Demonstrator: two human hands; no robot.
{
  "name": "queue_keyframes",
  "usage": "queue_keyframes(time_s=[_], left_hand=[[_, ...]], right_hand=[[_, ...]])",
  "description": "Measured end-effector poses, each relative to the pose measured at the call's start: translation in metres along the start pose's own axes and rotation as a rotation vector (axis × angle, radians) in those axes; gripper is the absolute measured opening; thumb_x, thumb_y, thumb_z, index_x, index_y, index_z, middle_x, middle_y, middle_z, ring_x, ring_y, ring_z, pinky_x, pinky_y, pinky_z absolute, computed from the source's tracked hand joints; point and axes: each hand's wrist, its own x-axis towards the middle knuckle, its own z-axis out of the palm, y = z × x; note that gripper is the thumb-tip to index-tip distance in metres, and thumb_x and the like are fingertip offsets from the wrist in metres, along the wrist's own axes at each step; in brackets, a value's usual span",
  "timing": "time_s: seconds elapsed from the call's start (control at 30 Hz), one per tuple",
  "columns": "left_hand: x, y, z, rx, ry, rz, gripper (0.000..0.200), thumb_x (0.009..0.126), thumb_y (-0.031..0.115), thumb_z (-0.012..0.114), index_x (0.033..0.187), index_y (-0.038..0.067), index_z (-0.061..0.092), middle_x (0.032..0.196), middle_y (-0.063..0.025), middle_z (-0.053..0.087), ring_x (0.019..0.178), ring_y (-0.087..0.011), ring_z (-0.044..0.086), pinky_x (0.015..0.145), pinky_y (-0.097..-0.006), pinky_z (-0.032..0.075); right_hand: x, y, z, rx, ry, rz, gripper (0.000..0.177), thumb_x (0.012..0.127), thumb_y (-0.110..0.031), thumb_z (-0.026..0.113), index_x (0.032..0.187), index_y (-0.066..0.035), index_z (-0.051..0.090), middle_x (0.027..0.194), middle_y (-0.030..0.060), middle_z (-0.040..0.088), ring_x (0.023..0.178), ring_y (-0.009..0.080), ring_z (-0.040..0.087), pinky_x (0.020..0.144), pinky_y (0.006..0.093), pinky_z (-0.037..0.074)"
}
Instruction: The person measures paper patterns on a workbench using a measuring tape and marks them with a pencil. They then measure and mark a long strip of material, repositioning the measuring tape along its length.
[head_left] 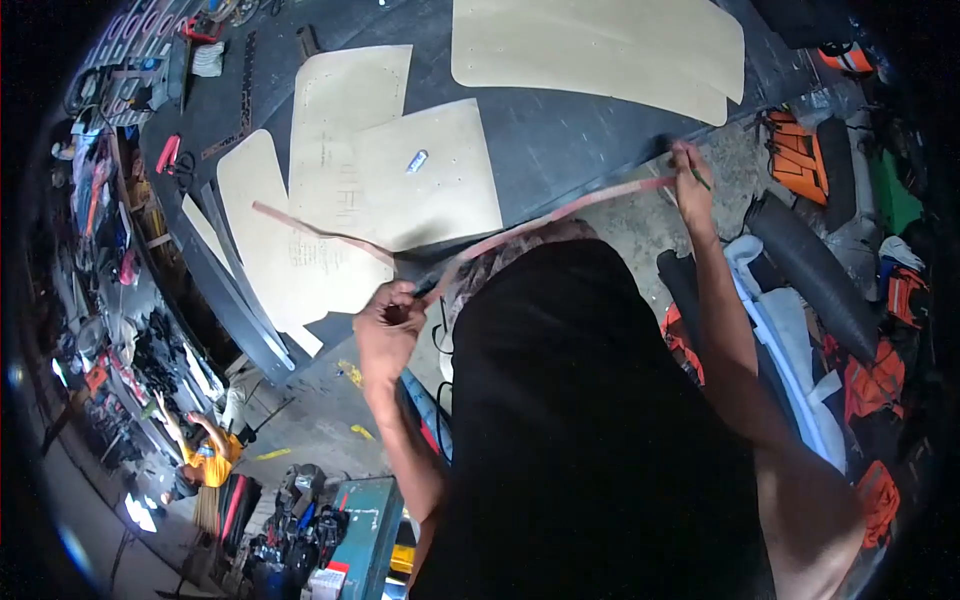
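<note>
A long, thin, pinkish measuring tape point(560, 209) stretches between my two hands along the table's near edge. My left hand point(388, 335) is closed on it near the lower pattern pieces, and its loose end lies over a cream pattern piece point(255, 180). Farther right, my right hand point(692, 185) pinches the other end beside the table edge. A slim green pen-like stick point(700, 178) also shows in that hand. Another cream pattern piece point(410, 170) with pencil marks lies beyond my left hand, with a small blue-and-white object point(417, 161) on it.
A large cream sheet point(600, 50) lies on the dark table point(540, 140). Scissors point(183, 170) rest at its left. Orange bags point(797, 160) and black rolls point(815, 275) crowd the floor at right. A person in a yellow shirt point(212, 465) is at lower left.
</note>
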Motion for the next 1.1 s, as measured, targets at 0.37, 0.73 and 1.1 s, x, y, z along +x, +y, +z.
queue_keyframes(time_s=[0.37,0.73,1.1], left_hand=[[-0.074,-0.054,0.060,-0.064,-0.122,-0.246,0.029,0.080,-0.013,0.068,0.106,0.001,0.068,0.079,0.0012,0.064,0.071,-0.0046,0.056,0.065,-0.0207,0.046],[-0.069,-0.119,0.057,-0.018,-0.207,-0.268,0.030,0.080,-0.010,0.070,0.108,0.000,0.067,0.079,-0.0026,0.069,0.070,-0.0079,0.060,0.065,-0.0251,0.048],[-0.092,-0.129,0.061,-0.099,-0.110,-0.445,0.027,0.082,-0.007,0.072,0.107,0.000,0.068,0.075,-0.0045,0.069,0.068,-0.0094,0.062,0.062,-0.0253,0.049]], right_hand=[[0.034,-0.017,0.036,0.571,-0.323,0.139,0.015,0.099,-0.009,0.058,0.109,-0.001,0.065,0.094,0.0063,0.069,0.085,0.0124,0.067,0.065,0.0268,0.057],[0.039,-0.016,0.060,0.286,-0.284,-0.072,0.008,0.092,-0.008,0.067,0.097,-0.003,0.070,0.087,0.0012,0.071,0.078,0.0088,0.066,0.070,0.0260,0.054],[0.079,-0.051,0.101,0.225,-0.259,-0.243,0.006,0.091,-0.007,0.067,0.095,-0.003,0.071,0.085,-0.0005,0.072,0.078,0.0064,0.063,0.075,0.0238,0.051]])
